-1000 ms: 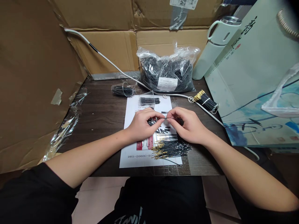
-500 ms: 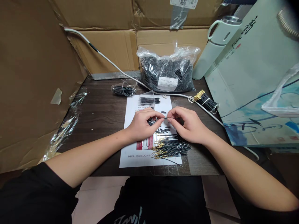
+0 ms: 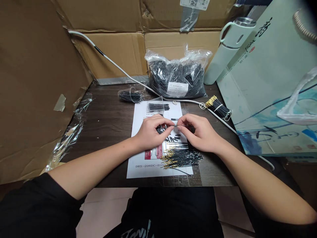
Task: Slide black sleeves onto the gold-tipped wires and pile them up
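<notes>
My left hand (image 3: 151,132) and my right hand (image 3: 199,132) meet fingertip to fingertip above a printed sheet of paper (image 3: 139,115). Between them runs a thin black wire (image 3: 175,125), pinched by thumb and index finger on both sides. Its ends are mostly hidden by my fingers, so whether a sleeve sits on it I cannot tell. Just below the hands, short black tube pieces (image 3: 174,138) lie scattered on the paper. Nearer to me is a loose pile of black wires (image 3: 183,157) with gold terminals at their left ends.
Behind the hands lie a clear holder of black pieces (image 3: 158,106), another bundle (image 3: 131,96) and a tied wire bundle (image 3: 219,107). A big plastic bag (image 3: 176,74), a white cable (image 3: 119,67), a pale flask (image 3: 230,49) and a paper bag (image 3: 272,82) stand around the back.
Almost nothing differs. The fingertips have shifted very slightly at the wire, and both hands keep their pinch in the same place.
</notes>
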`<state>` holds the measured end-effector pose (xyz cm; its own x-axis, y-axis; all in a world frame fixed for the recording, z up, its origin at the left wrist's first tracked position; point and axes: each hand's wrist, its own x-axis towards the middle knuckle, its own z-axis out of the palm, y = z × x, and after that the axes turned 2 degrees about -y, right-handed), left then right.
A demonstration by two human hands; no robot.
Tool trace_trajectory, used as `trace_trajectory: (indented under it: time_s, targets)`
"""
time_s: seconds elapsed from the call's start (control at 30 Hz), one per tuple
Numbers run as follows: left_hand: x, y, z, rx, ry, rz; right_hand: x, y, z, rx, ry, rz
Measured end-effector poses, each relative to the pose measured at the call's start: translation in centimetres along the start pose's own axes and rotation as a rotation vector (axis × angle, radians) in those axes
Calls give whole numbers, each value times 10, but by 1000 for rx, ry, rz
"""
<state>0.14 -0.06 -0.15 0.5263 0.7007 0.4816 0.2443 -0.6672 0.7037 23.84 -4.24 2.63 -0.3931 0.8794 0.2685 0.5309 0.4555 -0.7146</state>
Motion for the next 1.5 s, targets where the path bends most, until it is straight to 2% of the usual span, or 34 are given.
trace_trajectory:
  time_s: [0.13, 0.27, 0.43, 0.6, 0.8, 0.97, 1.07, 1.27, 1.4, 1.5]
  targets:
    - [1, 2, -1, 32, 20, -8, 1, 3, -1, -19, 14, -19]
    - [3, 3, -2, 81, 56, -42, 4, 16, 0, -142, 100, -97]
    - [2, 5, -1, 138, -3, 3, 7, 37, 5, -298, 146, -92]
    - [1, 6, -1, 176, -58, 22, 9, 45, 9, -329, 156, -89]
    - [0, 6, -3, 210, -142, -4, 9, 36, 0, -286, 146, -97]
    - [0, 4, -1, 223, -147, -16, 6, 23, -17, -267, -77, -184]
    - [1, 3, 0, 201, -114, 4, 4, 21, -17, -307, -152, -184]
    - [3, 3, -1, 132, -90, 9, 4, 21, -6, -390, -161, -124]
    - [4, 2, -3, 82, -99, 18, 4, 12, -5, -211, -139, -178]
    - [5, 2, -5, 32, -147, 16, 3, 7, -6, -71, -98, -215]
